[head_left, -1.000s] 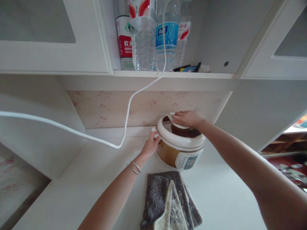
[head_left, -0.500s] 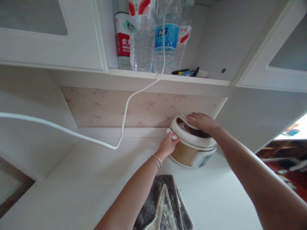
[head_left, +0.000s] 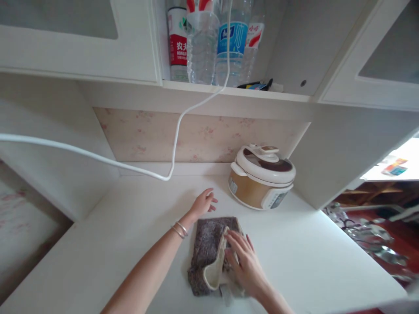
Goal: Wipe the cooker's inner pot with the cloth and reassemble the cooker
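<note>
The right hand [head_left: 244, 261] lies flat on the folded grey cloth [head_left: 206, 244] on the bench [head_left: 310, 261], fingers spread, gripping nothing. The left hand [head_left: 203, 203] hovers just beyond the cloth's far edge, fingers loosely open and empty

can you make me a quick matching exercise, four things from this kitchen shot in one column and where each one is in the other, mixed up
Things:
1. rice cooker
2. water bottles
3. right hand
4. white cable

Places:
a. on the grey cloth
b. on the upper shelf
c. hanging above the counter, on the left
d. on the counter by the back wall

Pairs: 1-d, 2-b, 3-a, 4-c
</note>
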A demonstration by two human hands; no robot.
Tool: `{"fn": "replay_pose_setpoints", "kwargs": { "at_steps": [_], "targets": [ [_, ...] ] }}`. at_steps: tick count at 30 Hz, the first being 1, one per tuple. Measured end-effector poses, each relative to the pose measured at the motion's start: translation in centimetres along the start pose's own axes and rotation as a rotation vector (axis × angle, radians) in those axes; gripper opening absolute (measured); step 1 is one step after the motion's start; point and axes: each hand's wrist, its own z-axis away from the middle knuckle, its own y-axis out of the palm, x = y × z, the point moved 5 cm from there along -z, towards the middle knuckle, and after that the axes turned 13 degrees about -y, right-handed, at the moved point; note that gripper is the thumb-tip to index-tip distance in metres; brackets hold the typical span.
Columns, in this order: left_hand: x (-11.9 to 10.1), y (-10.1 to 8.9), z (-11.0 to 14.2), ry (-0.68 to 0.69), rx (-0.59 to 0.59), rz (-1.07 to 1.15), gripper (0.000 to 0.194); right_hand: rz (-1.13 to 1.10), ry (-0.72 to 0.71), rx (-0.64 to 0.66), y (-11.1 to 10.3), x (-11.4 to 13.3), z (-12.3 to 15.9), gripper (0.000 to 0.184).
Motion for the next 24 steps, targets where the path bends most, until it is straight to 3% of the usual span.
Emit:
{"fn": "replay_pose_setpoints", "kwargs": {
  "at_steps": [3,6,9,11,14,19,22,24],
  "targets": [
    [4.5,-5.0,3.2,-0.026,-0.109,-0.045,0.041,-0.038,-0.007,0.113,3.7,1.7,2.0,0.048],
    [8.2,-9.1,7.0,-0.044,-0.178,-0.065,0.037,-0.058,-0.006,0.153,3.7,0.3,2.9,0.046],
    [10.4,-11.7,10.1,-0.05,-0.271,-0.012,0.038,-0.032,0.025,0.154,2.6,-3.1,4.5,0.045],
    [10.9,-12.3,11.3,-0.03,-0.328,0.047,0.042,0.024,0.086,0.137,1.8,-6.1,6.3,0.045],
    [10.6,-11.7,11.8,0.002,-0.347,0.059,0.045,0.115,0.202,0.1,0.0,-11.2,9.9,0.044],
    [10.0,-10.3,11.7,0.018,-0.333,-0.09,0.046,0.175,0.354,-0.023,-5.1,-19.3,15.8,0.038],
    [10.0,-10.5,11.9,0.033,-0.351,-0.12,0.045,0.204,0.43,-0.085,-7.2,-22.4,18.2,0.039],
    [10.1,-10.8,12.1,0.036,-0.35,-0.107,0.043,0.2,0.448,-0.097,-7.5,-23.4,18.8,0.041]
  ]
}}
